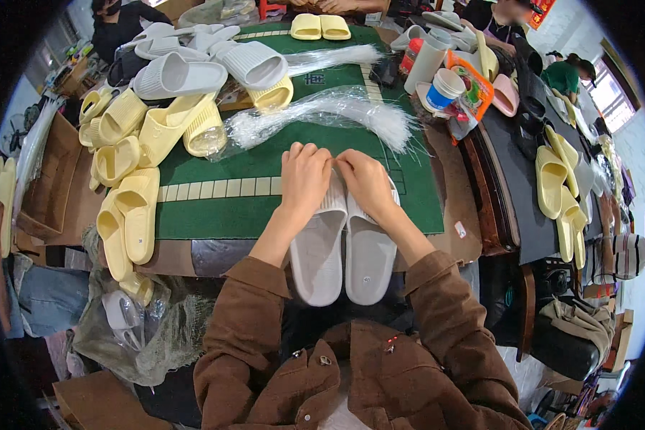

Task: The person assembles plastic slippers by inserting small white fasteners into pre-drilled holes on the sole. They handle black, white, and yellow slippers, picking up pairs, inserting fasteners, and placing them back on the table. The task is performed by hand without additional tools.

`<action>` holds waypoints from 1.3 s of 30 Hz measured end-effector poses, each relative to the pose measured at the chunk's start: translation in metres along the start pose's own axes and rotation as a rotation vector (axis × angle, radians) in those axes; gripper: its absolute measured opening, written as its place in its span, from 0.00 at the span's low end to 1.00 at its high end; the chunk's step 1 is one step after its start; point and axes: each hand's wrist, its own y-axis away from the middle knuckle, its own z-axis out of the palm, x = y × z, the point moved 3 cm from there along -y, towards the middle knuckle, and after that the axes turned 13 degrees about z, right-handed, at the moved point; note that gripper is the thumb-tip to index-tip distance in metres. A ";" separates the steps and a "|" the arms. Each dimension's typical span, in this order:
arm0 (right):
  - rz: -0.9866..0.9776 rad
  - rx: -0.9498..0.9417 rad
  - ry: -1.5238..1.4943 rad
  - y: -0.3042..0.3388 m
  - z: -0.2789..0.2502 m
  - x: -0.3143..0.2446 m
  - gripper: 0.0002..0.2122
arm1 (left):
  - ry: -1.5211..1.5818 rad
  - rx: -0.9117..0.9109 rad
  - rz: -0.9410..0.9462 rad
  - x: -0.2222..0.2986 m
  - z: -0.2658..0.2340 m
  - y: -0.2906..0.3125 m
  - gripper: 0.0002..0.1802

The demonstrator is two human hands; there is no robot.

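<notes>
A pair of grey slide slippers lies side by side at the near edge of the table, heels toward me. My left hand is closed over the toe end of the left grey slipper. Over the toe of the right grey slipper, my right hand has its fingers pinched together. The fingertips of both hands nearly meet between the toes; anything thin between them is too small to make out. Just beyond them lies a bundle of clear plastic strands, partly in clear wrapping.
Yellow slippers and grey slippers are heaped along the left of the green mat. Another strand bundle lies farther back. At right stand a white-and-blue tub and an orange basket. Several people work around the tables.
</notes>
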 end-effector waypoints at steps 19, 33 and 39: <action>0.123 0.026 -0.010 0.001 0.001 0.007 0.06 | 0.349 -0.068 -0.042 -0.003 0.002 -0.001 0.04; 0.211 0.009 -0.006 0.004 -0.015 0.017 0.04 | 0.505 -0.122 -0.226 -0.014 0.003 0.002 0.04; 0.136 0.006 0.039 0.003 -0.016 0.010 0.05 | 0.478 -0.104 -0.185 -0.009 0.001 -0.001 0.03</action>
